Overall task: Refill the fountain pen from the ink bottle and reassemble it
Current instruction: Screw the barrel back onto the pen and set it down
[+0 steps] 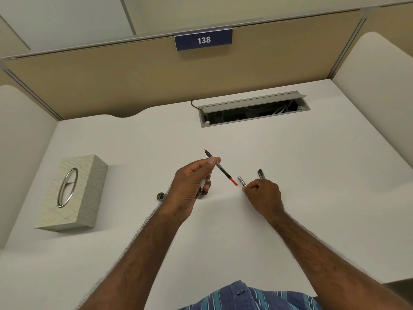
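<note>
Fountain pen's black nib section with red-ended converter (220, 168) sits pinched in our left hand (192, 186); our right hand (262, 193) clamps the silver barrel (241, 181) above the white tabletop (312, 175); reassembly remains.

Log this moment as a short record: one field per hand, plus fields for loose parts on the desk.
left hand: holds the pen section, nib pointing up and away, red converter end toward the right hand
right hand: pinches the silver barrel, just short of the red end
pen cap: dark, lying on the desk beyond the right hand
round cap: on the desk left of the left wrist
tissue box: far left
</note>
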`<state>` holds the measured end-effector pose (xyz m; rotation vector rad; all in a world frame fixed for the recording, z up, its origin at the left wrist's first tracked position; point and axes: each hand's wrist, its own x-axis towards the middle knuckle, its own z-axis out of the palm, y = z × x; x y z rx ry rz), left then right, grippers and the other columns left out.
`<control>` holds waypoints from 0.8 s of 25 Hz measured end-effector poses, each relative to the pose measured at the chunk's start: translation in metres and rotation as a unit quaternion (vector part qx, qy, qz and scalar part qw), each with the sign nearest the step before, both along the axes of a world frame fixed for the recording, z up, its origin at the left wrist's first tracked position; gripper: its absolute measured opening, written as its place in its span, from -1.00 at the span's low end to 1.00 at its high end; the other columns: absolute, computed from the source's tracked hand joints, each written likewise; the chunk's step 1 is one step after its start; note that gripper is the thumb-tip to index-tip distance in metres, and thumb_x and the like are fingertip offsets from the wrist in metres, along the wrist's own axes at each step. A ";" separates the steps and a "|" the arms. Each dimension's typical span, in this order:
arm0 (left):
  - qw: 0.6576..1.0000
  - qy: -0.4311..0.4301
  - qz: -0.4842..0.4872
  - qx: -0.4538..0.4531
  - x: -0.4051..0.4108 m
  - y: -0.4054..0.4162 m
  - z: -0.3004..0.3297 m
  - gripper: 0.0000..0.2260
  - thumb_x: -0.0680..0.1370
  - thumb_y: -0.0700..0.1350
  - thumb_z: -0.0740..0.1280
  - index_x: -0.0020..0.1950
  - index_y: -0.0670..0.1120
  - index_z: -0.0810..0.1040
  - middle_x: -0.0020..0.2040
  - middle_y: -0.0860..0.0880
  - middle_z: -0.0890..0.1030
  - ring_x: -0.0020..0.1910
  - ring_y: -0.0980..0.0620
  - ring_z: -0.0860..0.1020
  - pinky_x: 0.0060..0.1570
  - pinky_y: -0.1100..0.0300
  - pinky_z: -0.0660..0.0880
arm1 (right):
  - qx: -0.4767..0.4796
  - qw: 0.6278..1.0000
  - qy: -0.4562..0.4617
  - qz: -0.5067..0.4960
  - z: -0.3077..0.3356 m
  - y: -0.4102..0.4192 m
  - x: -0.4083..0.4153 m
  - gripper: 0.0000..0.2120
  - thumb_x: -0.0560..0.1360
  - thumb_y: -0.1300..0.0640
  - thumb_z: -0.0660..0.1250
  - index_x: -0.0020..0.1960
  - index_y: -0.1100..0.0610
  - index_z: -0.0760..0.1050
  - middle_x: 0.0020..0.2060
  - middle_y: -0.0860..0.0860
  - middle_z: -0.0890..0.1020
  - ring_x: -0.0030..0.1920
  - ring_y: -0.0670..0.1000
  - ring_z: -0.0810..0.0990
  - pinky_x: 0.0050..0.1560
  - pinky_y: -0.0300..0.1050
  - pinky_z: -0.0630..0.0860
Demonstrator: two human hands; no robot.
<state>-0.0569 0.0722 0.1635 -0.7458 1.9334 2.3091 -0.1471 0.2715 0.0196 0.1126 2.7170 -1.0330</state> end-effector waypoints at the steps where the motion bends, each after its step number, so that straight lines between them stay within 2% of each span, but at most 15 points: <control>1: 1.000 0.005 0.002 -0.003 0.001 -0.002 0.000 -0.78 0.60 0.08 0.42 0.14 0.02 0.76 -0.20 0.03 0.40 -0.37 0.02 0.33 -0.17 0.02 0.23 | -0.028 1.000 0.006 0.009 0.006 0.001 0.006 -0.91 0.48 0.00 0.53 -0.15 0.01 0.73 -0.25 -0.10 0.74 -0.13 0.02 0.71 -0.07 -0.14 0.57; 4: 1.000 0.017 0.011 -0.010 0.003 -0.008 0.000 -0.76 0.60 0.10 0.42 0.16 0.03 0.75 -0.16 -0.01 0.40 -0.36 0.03 0.36 -0.08 -0.04 0.27 | -0.130 0.991 0.035 0.017 0.034 0.005 0.028 -0.92 0.48 -0.02 0.56 -0.15 -0.05 0.72 -0.26 -0.11 0.74 -0.25 -0.08 0.64 -0.14 -0.16 0.59; 7: 0.999 0.030 0.024 -0.015 0.005 -0.013 0.003 -0.77 0.61 0.11 0.41 0.16 0.04 0.75 -0.17 0.01 0.42 -0.34 0.04 0.36 -0.10 -0.02 0.33 | -0.190 0.978 0.076 0.026 0.070 0.008 0.050 -0.94 0.50 0.01 0.56 -0.15 -0.07 0.73 -0.23 -0.18 0.75 -0.19 -0.10 0.64 -0.19 -0.37 0.52; 9: 0.999 0.040 0.030 -0.018 0.006 -0.016 0.006 -0.76 0.60 0.12 0.41 0.16 0.05 0.75 -0.17 0.01 0.42 -0.33 0.04 0.36 -0.14 0.04 0.34 | -0.214 0.972 0.088 0.036 0.089 0.008 0.064 -0.95 0.50 0.05 0.56 -0.14 -0.06 0.74 -0.22 -0.23 0.75 -0.18 -0.11 0.65 -0.17 -0.40 0.51; 16: 0.997 0.061 0.041 -0.016 0.015 -0.023 0.012 -0.76 0.60 0.12 0.41 0.16 0.05 0.75 -0.15 0.01 0.40 -0.34 0.04 0.35 -0.22 0.13 0.33 | -0.253 0.957 0.126 0.068 0.122 0.000 0.093 -0.89 0.48 0.17 0.57 -0.15 -0.02 0.73 -0.23 -0.18 0.73 -0.25 -0.08 0.63 -0.26 -0.25 0.53; 20: 0.997 0.062 0.042 -0.016 0.022 -0.023 0.013 -0.77 0.61 0.10 0.41 0.15 0.04 0.75 -0.14 0.00 0.40 -0.34 0.04 0.34 -0.23 0.15 0.36 | -0.249 0.956 0.142 0.068 0.123 -0.001 0.096 -0.89 0.47 0.16 0.58 -0.16 -0.04 0.72 -0.24 -0.19 0.72 -0.27 -0.08 0.62 -0.28 -0.27 0.50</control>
